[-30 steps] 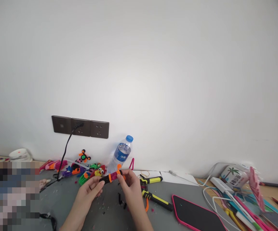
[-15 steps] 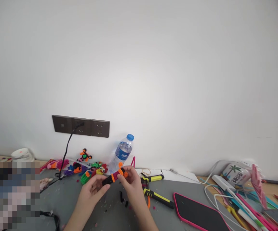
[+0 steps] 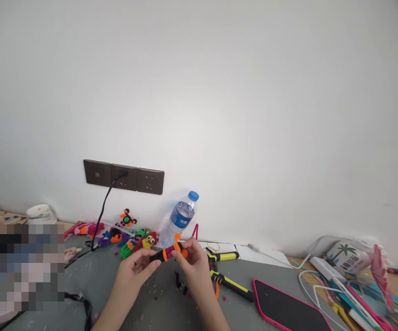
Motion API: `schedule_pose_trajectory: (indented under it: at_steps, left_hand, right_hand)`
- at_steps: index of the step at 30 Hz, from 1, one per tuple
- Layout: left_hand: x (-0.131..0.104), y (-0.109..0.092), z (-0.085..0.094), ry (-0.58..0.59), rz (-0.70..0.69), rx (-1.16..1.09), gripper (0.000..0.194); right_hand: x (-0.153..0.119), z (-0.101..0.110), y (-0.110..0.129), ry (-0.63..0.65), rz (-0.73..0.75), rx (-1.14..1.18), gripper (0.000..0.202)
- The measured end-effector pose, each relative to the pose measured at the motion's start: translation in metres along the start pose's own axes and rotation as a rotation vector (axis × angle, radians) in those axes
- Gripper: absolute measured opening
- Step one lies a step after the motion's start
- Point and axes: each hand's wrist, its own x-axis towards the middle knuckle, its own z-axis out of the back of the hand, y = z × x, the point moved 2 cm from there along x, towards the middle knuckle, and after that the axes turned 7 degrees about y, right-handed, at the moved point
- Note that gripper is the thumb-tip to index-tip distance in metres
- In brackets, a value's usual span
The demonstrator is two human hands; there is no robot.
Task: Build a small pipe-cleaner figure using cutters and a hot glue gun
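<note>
Both of my hands hold one small pipe-cleaner piece (image 3: 170,251), black and dark red with orange bands, above the grey mat (image 3: 126,299). My left hand (image 3: 135,272) pinches its left, black end. My right hand (image 3: 193,262) pinches the right end, where an orange loop sticks up. A pile of finished colourful pipe-cleaner figures (image 3: 129,239) lies just beyond my left hand. Small black scraps (image 3: 181,284) lie on the mat under my hands.
A water bottle (image 3: 180,219) with a blue cap leans at the wall. Yellow-and-black pliers (image 3: 227,271) lie right of my hands, then a pink-cased phone (image 3: 286,305). White cables, a charger and pens (image 3: 340,285) crowd the right. A black cord (image 3: 104,209) hangs from the wall socket.
The view has shifted slightly left and down. My hands have turned the piece a little and kept their grip on it; the orange loop now stands higher.
</note>
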Motion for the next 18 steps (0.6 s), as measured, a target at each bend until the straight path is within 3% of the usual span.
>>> schedule_pose_trajectory:
  at_steps: [11,18]
  left_hand:
    - [0.002,0.014,0.004,0.022,-0.028,0.064,0.037]
    - [0.000,0.006,0.002,0.026,-0.042,0.092,0.038]
  right_hand:
    - [-0.002,0.001,0.001,-0.023,0.072,-0.161,0.024]
    - [-0.003,0.001,0.004,-0.025,0.062,-0.158,0.024]
